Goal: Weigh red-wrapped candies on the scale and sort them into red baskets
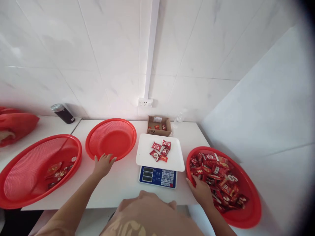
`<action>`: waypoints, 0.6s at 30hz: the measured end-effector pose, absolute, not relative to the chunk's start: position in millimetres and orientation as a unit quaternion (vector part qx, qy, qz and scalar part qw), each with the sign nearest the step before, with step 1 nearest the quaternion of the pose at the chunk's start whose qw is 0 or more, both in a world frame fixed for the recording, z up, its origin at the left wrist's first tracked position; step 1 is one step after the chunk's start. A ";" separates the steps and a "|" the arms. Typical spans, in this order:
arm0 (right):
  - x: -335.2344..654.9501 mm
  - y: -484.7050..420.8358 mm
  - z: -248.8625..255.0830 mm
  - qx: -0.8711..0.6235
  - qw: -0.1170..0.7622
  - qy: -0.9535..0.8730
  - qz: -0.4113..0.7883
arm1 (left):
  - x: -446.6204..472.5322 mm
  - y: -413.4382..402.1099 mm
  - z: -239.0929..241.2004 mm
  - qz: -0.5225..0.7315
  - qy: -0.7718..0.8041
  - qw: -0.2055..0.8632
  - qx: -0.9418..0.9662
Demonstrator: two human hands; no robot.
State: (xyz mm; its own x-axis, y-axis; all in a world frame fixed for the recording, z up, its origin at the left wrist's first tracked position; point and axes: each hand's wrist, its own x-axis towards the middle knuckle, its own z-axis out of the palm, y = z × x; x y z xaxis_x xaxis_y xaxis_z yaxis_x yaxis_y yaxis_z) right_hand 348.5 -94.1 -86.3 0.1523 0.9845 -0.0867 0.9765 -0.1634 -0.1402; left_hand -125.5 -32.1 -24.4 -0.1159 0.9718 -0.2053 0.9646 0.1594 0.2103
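My left hand (102, 165) rests with fingers spread on the near rim of an empty red mesh basket (111, 137). My right hand (201, 190) lies at the left rim of a red basket (248, 209) filled with several red wrapped candies (219, 178); its fingers reach into the pile, and whether they hold one is hidden. Between the hands stands a digital scale (158, 177) with a white tray (147, 154) carrying several red candies (160, 150).
A large red basket (14, 186) with a few red packets sits at the far left. A small cardboard box (158, 125) and a clear bottle (179, 118) stand by the tiled wall. A dark cup (62, 113) and red bag (14, 126) lie on the left table.
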 end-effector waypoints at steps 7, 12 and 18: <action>348.8 -94.2 -90.2 -0.764 0.013 -0.641 0.075 | -37.2 -13.2 -28.9 0.087 0.628 0.146 0.760; 348.2 -93.7 -90.5 -0.766 0.009 -0.639 0.070 | 32.1 8.4 -27.1 0.056 0.490 0.186 0.850; 343.8 -93.7 -84.5 -0.765 0.011 -0.640 0.073 | 68.1 55.5 -26.8 -0.048 0.431 0.187 0.882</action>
